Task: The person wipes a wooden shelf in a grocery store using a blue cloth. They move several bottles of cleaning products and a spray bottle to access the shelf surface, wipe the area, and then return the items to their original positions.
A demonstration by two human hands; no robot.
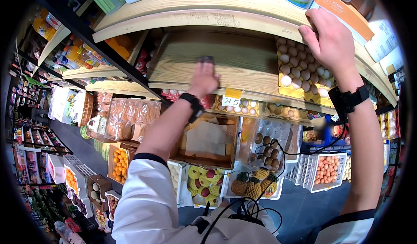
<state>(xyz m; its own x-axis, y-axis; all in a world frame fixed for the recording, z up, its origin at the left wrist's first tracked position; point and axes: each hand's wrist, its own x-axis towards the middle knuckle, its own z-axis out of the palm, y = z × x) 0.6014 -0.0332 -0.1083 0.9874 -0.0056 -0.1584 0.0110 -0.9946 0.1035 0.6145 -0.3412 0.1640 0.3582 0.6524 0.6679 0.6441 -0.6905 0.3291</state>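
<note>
My left hand [205,79] reaches onto a wooden shelf board [241,56]. It is blurred, and its fingertips hold a small dark pad or cloth [205,59] against the wood. Higher up and to the right, my right hand [330,37] is curled over the front edge of the upper shelf [228,18], thumb on its front face. Below that hand, eggs [298,66] fill yellow trays [288,89] on the right part of the same board. A handwritten price card [231,100] hangs at the board's front edge.
Bottles and an orange box [342,11] line the upper shelf. Below are a cardboard box [205,139] holding paper, packed kiwifruit [268,149], a crate of netted fruit [205,182], and pineapples [254,187]. A black cable [283,152] loops before me. A basket of eggs [327,170] stands right.
</note>
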